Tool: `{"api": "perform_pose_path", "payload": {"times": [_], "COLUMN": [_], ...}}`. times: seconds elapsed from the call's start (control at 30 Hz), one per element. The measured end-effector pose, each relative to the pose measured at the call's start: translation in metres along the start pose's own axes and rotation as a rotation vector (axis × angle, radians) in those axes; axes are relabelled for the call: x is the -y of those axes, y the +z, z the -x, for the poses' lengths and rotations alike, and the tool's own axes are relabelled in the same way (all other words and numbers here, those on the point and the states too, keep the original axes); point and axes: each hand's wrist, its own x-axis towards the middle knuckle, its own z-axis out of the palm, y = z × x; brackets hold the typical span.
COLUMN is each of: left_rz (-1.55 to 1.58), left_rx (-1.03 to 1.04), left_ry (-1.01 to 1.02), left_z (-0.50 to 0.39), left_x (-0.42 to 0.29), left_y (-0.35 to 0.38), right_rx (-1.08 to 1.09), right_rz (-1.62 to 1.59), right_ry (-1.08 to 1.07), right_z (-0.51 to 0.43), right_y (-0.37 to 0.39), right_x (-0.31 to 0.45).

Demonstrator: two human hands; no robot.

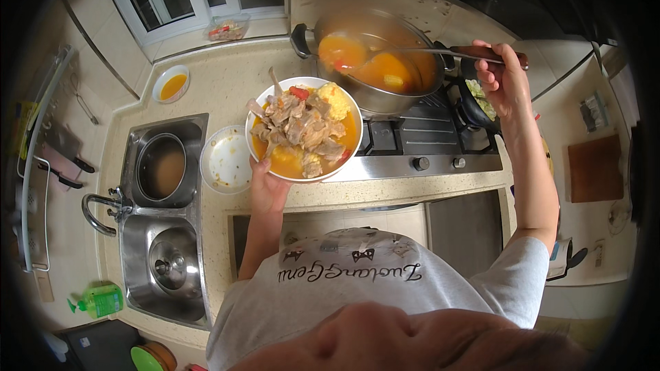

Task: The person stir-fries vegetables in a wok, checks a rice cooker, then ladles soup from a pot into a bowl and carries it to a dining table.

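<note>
My left hand [269, 185] grips the near left rim of a white bowl [356, 152], which is heaped with pieces of meat on the bone [304, 123], corn [334, 101] and tomato in orange broth. Held at its dark handle in my right hand [502, 74], a metal ladle [423, 50] reaches leftward over a large steel pot [381, 105]. Its bowl end, full of orange broth with a bit of tomato, is over the pot's left part, just beyond the white bowl. More broth and a piece of corn [394, 81] lie in the pot.
A dirty bowl [227, 159] and a small bowl of orange liquid [172, 85] stand on the counter. The double sink [203, 216] holds a pot of cloudy water [161, 166] and a lid [176, 260]. Right of the steel pot, a black pan [482, 103] with green food sits on the gas hob [433, 136].
</note>
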Motion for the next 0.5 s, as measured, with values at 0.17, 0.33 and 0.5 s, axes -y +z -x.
{"api": "perform_pose_path", "payload": {"times": [0.17, 0.33, 0.5], "left_rz": [0.075, -0.008, -0.007], "left_rx": [-0.044, -0.018, -0.034], "left_ry": [-0.037, -0.012, 0.007], "left_z": [-0.001, 0.002, 0.003], "left_x": [-0.002, -0.001, 0.000], "left_y": [-0.003, -0.004, -0.006], "right_rx": [0.061, 0.268, 0.692], "right_rz": [0.138, 0.357, 0.759], "right_ry": [-0.047, -0.223, -0.890], "right_z": [0.026, 0.057, 0.080], "right_y": [0.028, 0.046, 0.052], "right_x": [-0.009, -0.011, -0.014]}}
